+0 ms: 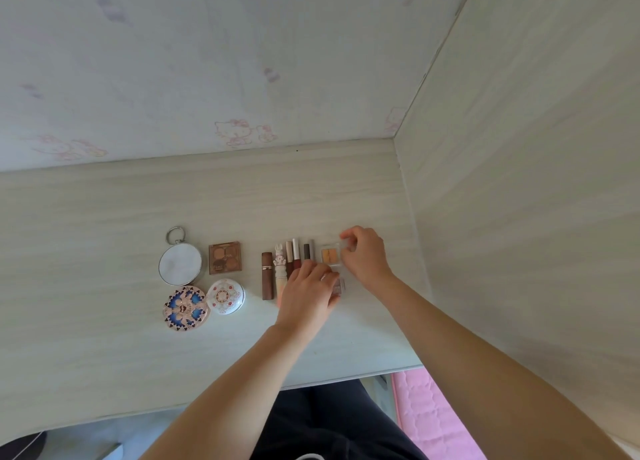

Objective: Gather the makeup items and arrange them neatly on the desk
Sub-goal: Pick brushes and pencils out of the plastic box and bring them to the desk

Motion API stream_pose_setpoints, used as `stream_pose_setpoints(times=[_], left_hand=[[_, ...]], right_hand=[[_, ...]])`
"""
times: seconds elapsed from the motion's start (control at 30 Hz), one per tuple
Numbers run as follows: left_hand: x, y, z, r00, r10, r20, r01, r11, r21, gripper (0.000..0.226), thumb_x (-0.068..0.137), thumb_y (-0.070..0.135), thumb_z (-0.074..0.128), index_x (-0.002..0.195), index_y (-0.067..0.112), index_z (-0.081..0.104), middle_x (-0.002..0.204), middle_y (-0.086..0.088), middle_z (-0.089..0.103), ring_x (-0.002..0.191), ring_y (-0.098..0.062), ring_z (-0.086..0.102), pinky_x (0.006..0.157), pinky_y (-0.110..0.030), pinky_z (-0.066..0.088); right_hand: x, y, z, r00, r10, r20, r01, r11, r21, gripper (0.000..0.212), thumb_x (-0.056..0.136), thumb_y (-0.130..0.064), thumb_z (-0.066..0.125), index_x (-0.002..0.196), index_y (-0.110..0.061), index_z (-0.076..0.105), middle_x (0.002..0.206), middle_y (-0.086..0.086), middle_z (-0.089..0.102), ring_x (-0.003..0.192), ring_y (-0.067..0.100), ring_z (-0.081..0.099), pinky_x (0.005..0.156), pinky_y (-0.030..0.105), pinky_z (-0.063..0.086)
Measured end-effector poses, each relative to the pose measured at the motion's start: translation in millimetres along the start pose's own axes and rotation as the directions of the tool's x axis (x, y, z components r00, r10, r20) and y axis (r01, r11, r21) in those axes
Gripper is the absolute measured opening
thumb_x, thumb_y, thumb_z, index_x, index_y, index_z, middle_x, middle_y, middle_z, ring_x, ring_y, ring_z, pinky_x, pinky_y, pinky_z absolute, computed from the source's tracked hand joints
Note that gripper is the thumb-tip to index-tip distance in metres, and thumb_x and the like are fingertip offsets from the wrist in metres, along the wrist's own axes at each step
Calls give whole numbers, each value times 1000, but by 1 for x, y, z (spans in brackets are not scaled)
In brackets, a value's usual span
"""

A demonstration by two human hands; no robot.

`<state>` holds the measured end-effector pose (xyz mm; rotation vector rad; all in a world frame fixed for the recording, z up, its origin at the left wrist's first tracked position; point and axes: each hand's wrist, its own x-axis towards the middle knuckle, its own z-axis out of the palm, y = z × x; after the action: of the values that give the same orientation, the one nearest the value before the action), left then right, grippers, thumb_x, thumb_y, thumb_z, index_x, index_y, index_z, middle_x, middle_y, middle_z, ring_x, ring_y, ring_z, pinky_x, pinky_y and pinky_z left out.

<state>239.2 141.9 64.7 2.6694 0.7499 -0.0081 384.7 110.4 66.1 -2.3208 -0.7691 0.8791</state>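
Pale wood-grain laminate forms the surface point(138, 203), boxed in by a back wall with faint cartoon stickers and a side panel on the right. Nearest the front edge, the blue-patterned round compact point(186, 308) and the white domed compact point(225, 296) are set side by side. Just beyond them lie the round mirror with a ring point(180, 264) and the brown eyeshadow palette point(225, 257), so a tidy block of four is formed left of centre. Toward the right edge, a row of lipsticks and slim tubes point(289, 262) is laid parallel, partly covered by the left hand point(306, 297), whose fingers are curled over a small clear case point(338, 285); the grip itself cannot be seen fully. Farther back, the clear orange palette point(329, 254) is pinched at its right edge by the right hand point(363, 255). The arranging is judged nearly complete: only these last two small cases appear left to be squared against the row.
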Motion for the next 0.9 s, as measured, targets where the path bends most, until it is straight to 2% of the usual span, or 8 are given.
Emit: stream_pose_setpoints(times=[0.1,0.27,0.47,0.63,0.8,0.9], left_hand=[[1,-2,0,1000,-8,-19,8,1000,0,40,56,25,86,92,16,72,89,3,67,87,-24,62,71,-30,52],[2,-2,1,999,-8,-37,8,1000,13,39,59,25,85,94,16,71,91,1,63,87,-24,61,71,-31,52],[5,-2,1,999,10,-33,-9,1000,29,40,58,24,86,94,15,71,90,0,63,86,-25,61,71,-31,52],[5,-1,-1,999,21,-27,-19,999,42,41,57,24,87,94,16,71,89,0,64,85,-24,62,70,-32,53],[2,0,-4,998,39,-39,-36,997,71,46,56,26,88,98,17,70,94,0,64,89,-24,62,74,-33,54],[0,-4,-5,998,48,-43,-45,996,71,42,59,23,87,97,17,70,104,-1,63,98,-25,60,79,-35,53]], right_hand=[[-2,1,-7,997,-32,75,40,992,-117,48,78,6,49,121,-14,54,125,9,38,115,27,35,89,20,30],[-7,6,-9,972,-173,157,204,956,-209,60,79,10,47,132,-17,45,131,8,27,119,23,29,87,20,34],[-14,12,-14,963,-238,129,256,956,-141,55,83,9,49,131,-18,46,132,4,31,120,20,38,96,22,39],[-23,13,-22,952,-287,105,300,944,-134,54,83,12,47,132,-11,47,138,5,35,124,15,44,96,8,26],[-28,18,-17,952,-278,131,299,937,-182,54,89,5,48,139,-14,43,151,3,29,139,15,31,108,17,25],[-32,16,-12,950,-276,143,299,938,-177,53,90,3,49,140,-15,43,154,0,25,138,15,33,108,21,31]])
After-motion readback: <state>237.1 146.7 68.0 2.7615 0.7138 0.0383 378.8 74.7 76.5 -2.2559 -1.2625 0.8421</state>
